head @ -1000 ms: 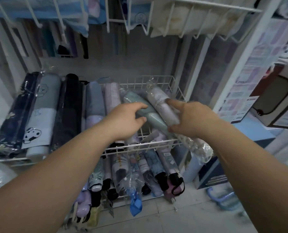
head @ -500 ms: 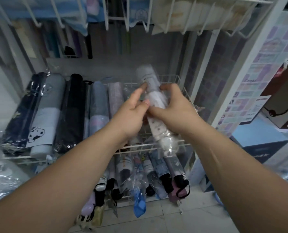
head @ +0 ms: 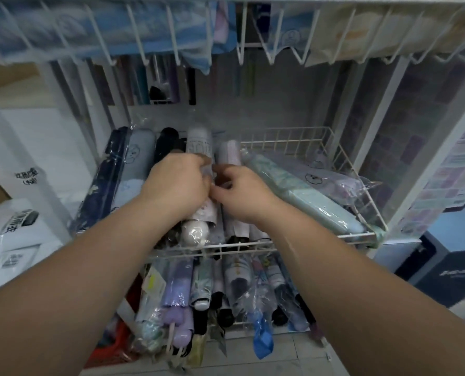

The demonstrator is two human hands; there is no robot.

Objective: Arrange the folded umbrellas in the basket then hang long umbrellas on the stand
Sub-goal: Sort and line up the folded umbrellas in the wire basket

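A white wire basket [head: 302,130] holds several folded umbrellas in clear plastic sleeves. My left hand [head: 178,183] grips a pale grey-white wrapped umbrella [head: 199,142] lying lengthwise in the row, its round white handle end [head: 194,232] near the front rail. My right hand [head: 239,195] pinches the plastic beside it, fingers curled, next to a lilac-grey umbrella [head: 228,156]. A mint green umbrella [head: 302,194] lies slanted across the basket's right part. Dark navy [head: 101,180] and black [head: 166,142] umbrellas fill the left side.
A lower wire basket [head: 253,325] holds several more wrapped folded umbrellas, handles toward me. Wire racks [head: 226,28] with packaged goods hang overhead. Boxes and bags [head: 17,226] stand at left, a dark box [head: 448,270] at right, and tiled floor below.
The pale wrapped umbrella, held up above the basket half a second ago, now lies in the row left of the lilac-grey one. Both hands have moved left and down with it.
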